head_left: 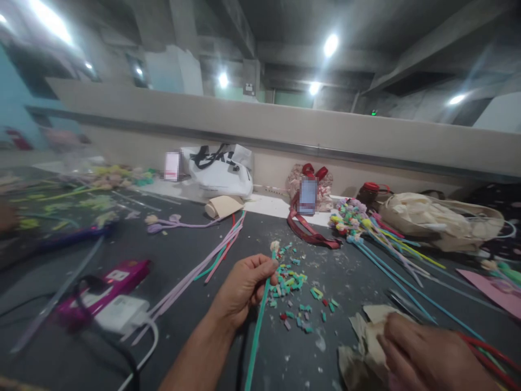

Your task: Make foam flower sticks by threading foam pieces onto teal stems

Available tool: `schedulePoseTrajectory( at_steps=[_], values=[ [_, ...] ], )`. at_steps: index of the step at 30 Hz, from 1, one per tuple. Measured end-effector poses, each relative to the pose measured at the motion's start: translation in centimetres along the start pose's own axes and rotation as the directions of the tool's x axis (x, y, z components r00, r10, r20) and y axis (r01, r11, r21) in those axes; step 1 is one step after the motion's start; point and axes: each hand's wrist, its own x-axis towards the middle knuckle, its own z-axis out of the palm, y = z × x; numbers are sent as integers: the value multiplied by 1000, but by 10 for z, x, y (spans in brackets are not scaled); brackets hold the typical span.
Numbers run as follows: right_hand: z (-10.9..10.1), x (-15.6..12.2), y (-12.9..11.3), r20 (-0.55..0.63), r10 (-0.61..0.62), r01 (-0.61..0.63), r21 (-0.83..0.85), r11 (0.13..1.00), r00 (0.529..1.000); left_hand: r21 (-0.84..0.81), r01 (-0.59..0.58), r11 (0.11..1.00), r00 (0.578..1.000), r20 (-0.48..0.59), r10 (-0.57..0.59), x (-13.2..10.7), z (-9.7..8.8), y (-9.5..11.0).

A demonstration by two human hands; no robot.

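Note:
My left hand (248,282) pinches a thin teal stem (256,336) between thumb and fingers. The stem slants from the lower edge up to a small cream flower-like tip (275,246) just above the fingertips. Beside and beyond this hand lie many small cut bits (291,279), mostly teal, with some red, yellow and lilac. At lower right, my right hand (431,347) is blurred, its fingers curled together over crumpled beige paper or cloth (366,331). Whatever lies between those fingers is hidden. A dark slim tool (405,307) lies just behind that hand.
Lilac stems (199,266) and a magenta power strip (130,274) with a white plug (124,312) lie left. Bundled colourful flowers (350,217) lie right. Behind stand a phone (308,194), a white bag (223,176) and a partition (285,122). Another person's hand (7,217) blurs far left.

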Motion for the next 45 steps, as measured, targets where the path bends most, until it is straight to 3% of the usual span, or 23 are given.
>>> schedulePoseTrajectory(
  at_steps=[1, 3, 8, 15, 21, 27, 36, 45],
  values=[
    [3, 11, -3, 94, -106, 114, -88, 990, 990, 13, -1, 1000, 1000, -4, 1, 1, 1, -1],
    [12, 29, -6, 191, -184, 214, -147, 966, 964, 30, -7, 1000, 1000, 7, 7, 2, 1, -3],
    [31, 56, -8, 318, -128, 173, -115, 978, 939, 23, -55, 998, 998, 9, 55, 4, -1, -2],
    [52, 96, -4, 382, -68, 35, 92, 995, 922, -10, -52, 999, 998, -20, 52, 3, -3, 0],
    [83, 129, -4, 324, -59, 36, 77, 996, 944, -27, -65, 998, 998, -18, 65, 6, -6, -1],
    [103, 141, -10, 360, -72, 73, 10, 997, 930, -58, -52, 997, 999, -8, 52, 6, -7, 0],
    [103, 139, -18, 336, -48, 81, -84, 993, 941, -58, -11, 998, 1000, 20, 12, 4, -2, 0],
    [75, 124, -10, 317, -25, -12, 116, 993, 948, -21, -32, 999, 999, 14, 33, 9, -2, -8]
  ],
)
